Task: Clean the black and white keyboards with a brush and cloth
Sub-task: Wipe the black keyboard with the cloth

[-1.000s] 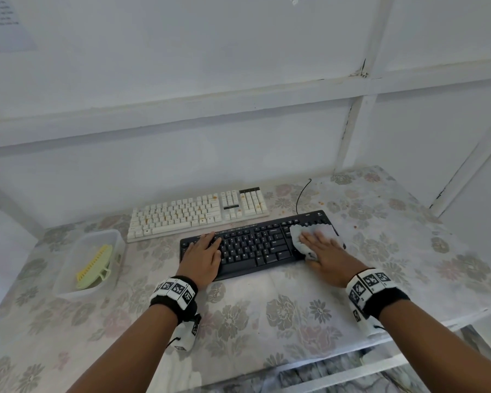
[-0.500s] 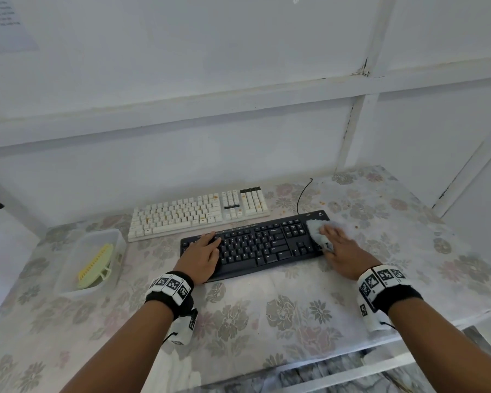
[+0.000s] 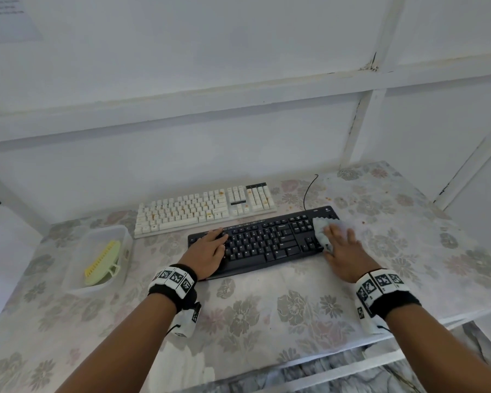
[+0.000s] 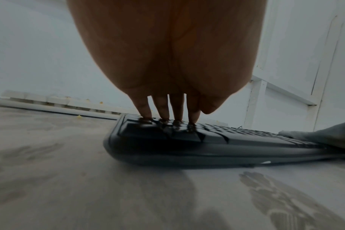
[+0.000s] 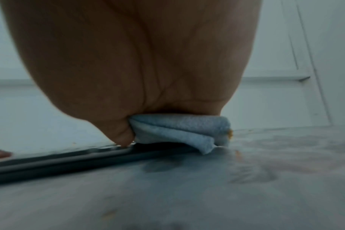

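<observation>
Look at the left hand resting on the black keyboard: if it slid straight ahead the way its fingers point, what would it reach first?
Probably the white keyboard. The left hand points away from the person across the black keyboard, and the white one lies just behind it; the gap between them is hard to judge.

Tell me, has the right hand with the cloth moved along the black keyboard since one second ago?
Yes. The right hand slid the cloth rightward, from the black keyboard number pad to its right end, partly over the table.
</observation>
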